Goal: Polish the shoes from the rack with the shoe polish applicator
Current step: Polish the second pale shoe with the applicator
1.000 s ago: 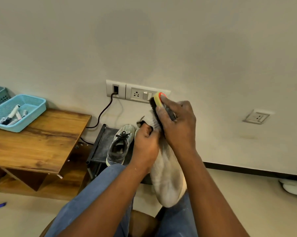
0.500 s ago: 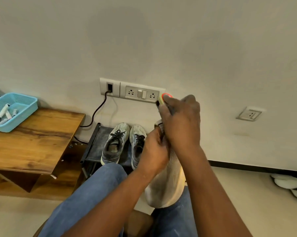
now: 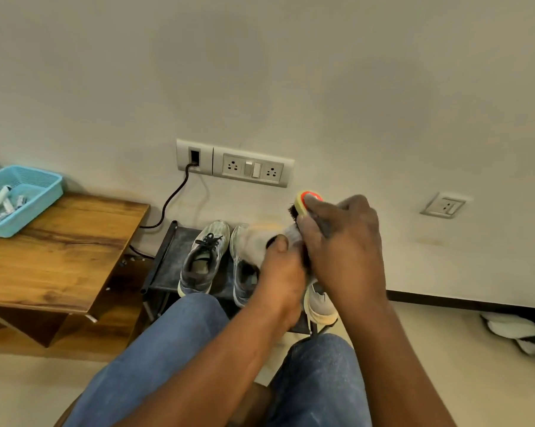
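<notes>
Left hand (image 3: pixel 280 274) curled round a pale shoe (image 3: pixel 320 306), thumb on top near the blurred toe end, fingers hidden behind. Shoe held above the lap, toe pointing far and left, heel end hanging near and right below the hands. Right hand (image 3: pixel 343 245) clamped over a brush (image 3: pixel 303 204), fingers wrapped down across its back, knuckles up. Only the far tip of the brush visible past the fingers: yellow body, orange-red cap, dark bristles facing left toward the shoe. Bristles close against the shoe's upper; actual contact not clear because of blur and the covering hand. Both hands touching or nearly so, right just beyond and to the right of left.

Behind the hands, against the wall, a low dark rack (image 3: pixel 173 260) carrying a grey sneaker (image 3: pixel 203 260) with black laces, toe far, and beside it to the right a second sneaker (image 3: pixel 241 266), partly hidden by the left hand. Both upright on the top shelf, side by side, almost touching.

Far left, a wooden table (image 3: pixel 59 257) with a blue basket (image 3: pixel 29 192) at its far edge, holding small tubes. On the wall, a socket plate (image 3: pixel 235 163) with a black cable (image 3: pixel 170 201) plugged in and trailing down behind the rack; another socket (image 3: pixel 444 206) well to the right. Blue jeans (image 3: pixel 155 359) on both knees at the near edge. White footwear (image 3: pixel 512 331) on the floor at far right, by the skirting.
</notes>
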